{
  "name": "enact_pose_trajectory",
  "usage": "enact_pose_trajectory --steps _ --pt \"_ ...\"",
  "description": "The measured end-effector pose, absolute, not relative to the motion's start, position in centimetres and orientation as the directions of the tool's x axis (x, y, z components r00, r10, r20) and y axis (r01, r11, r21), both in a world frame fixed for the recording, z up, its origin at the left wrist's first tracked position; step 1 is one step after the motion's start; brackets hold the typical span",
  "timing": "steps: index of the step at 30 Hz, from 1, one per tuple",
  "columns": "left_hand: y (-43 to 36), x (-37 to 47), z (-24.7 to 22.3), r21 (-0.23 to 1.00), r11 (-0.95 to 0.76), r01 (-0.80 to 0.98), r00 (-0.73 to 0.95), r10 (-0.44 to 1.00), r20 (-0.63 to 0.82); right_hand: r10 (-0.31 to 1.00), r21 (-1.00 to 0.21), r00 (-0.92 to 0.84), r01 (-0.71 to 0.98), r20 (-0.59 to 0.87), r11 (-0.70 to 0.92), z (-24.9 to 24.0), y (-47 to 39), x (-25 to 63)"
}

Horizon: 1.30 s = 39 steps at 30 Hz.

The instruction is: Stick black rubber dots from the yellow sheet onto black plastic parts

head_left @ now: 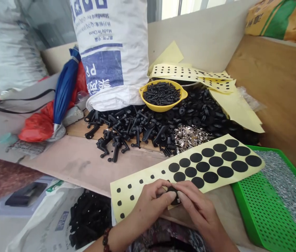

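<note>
Between my left hand (153,199) and my right hand (196,203) is a small round black part (173,194), mostly covered by the fingers. My left thumb and fingers are closed around it, and my right fingertips press against its other side. Under and beyond the hands lies a yellow backing sheet (148,175). Black round stickers (216,161) fill its right portion, while only small black dots show on its left portion. Whether a sticker is on the held part, I cannot tell.
Black crank-shaped parts (134,127), small metal clips (191,137) and black discs (202,105) are piled behind the sheet. A yellow bowl (148,103) holds black screws. A green basket (253,213) with metal pieces stands right; an open sack (45,217) of black parts, left.
</note>
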State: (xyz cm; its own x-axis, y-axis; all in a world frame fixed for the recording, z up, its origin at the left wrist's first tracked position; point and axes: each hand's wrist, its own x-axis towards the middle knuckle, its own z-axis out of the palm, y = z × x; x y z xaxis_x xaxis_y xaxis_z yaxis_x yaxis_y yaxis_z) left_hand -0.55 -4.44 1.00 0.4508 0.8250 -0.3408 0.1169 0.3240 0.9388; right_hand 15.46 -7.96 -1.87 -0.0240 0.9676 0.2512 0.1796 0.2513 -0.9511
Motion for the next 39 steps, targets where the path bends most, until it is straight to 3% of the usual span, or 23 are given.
enact_pose_trajectory --steps 3,7,10,17,23,26,29,32,35,37,39 --pt "-4.8 -0.5 0.8 0.914 0.401 0.057 0.428 0.817 -0.385 0.98 -0.97 0.057 0.163 0.19 0.178 -2.1 -8.0 15.1" --pt "-5.0 -0.4 0.7 0.911 0.412 -0.035 0.383 0.847 -0.368 0.995 -0.998 0.084 0.021 0.058 0.057 -2.4 -8.2 15.0" --pt "-5.1 -0.2 1.0 0.878 0.464 -0.121 0.409 0.829 -0.381 0.996 -0.997 0.043 -0.008 0.072 0.073 -2.2 -8.2 15.0" --pt "-5.7 0.0 1.1 0.863 0.472 -0.182 0.414 0.832 -0.368 0.986 -0.98 -0.018 0.106 0.166 0.167 -2.7 -8.2 15.0" --pt "-5.7 -0.3 0.1 0.893 0.422 -0.159 0.43 0.843 -0.322 0.996 -0.996 0.033 0.032 0.081 0.08 -2.2 -8.2 14.5" --pt "-6.0 -1.4 0.6 0.927 0.371 -0.056 0.46 0.834 -0.306 0.988 -0.988 -0.075 0.063 0.133 0.138 -1.7 -8.4 14.0" --pt "-6.3 -5.1 2.5 0.941 0.179 0.289 0.418 0.861 -0.292 0.932 -0.963 -0.302 0.116 0.199 0.244 -1.1 -8.5 13.8" --pt "-6.4 -11.5 4.8 0.734 -0.046 0.678 0.371 0.883 -0.287 0.913 -0.919 -0.354 0.253 0.204 0.304 -1.0 -8.1 14.8" --pt "-6.7 -16.8 5.9 0.273 -0.083 0.958 0.145 0.966 -0.214 0.946 -0.775 -0.166 0.544 0.277 0.322 -1.9 -6.9 16.9" --pt "-7.0 -17.4 5.5 0.048 -0.091 0.995 0.094 0.993 -0.07 0.916 -0.589 -0.114 0.734 0.385 0.339 -2.9 -5.9 18.3" --pt "-7.1 -15.0 4.4 0.038 -0.214 0.976 0.212 0.977 0.032 0.871 -0.382 -0.153 0.854 0.466 0.354 -4.0 -5.0 19.0"
